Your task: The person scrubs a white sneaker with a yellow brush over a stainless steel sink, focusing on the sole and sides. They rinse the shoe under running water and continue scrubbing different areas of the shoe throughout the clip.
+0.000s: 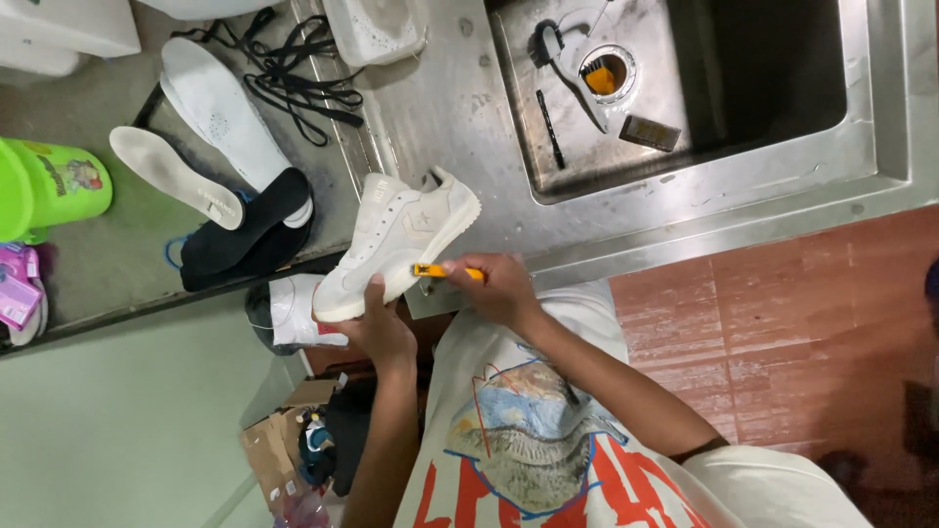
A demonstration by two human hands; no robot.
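At the far left stands a bright green plastic bucket (44, 186), smooth and round, with a pink packet (18, 293) just beside it. Next along the grey desk (108, 264) lie two flat white insoles (210, 112), long and rounded at the ends, and beside them a pair of black insoles (249, 235) stacked one on the other. A tangle of thin black laces (293, 73) lies past the insoles, near a white plastic tub (377, 29).

Below the desk edge sit a torn brown cardboard box (279, 445) and some dark clutter.

The left hand (381, 328) is wrapped around the toe end of a white sneaker (401, 240), fingers curled on its pale rubber sole; the shoe is held at the near edge of the wet steel counter, its smooth upper facing up and its laces out. Just right of it, the right hand (494, 288) is pinched shut on a small brush with a yellow handle (445, 271), whose tip meets the side of the sole.

Further right is a square stainless sink (782, 147), dull and water-streaked, holding a long-handled scrubbing brush (562, 64), a thin black stick (551, 127), a small dark rectangular block (650, 132) and a round drain with an orange plug (603, 76). At the right, reddish floor tiles (802, 323) show.
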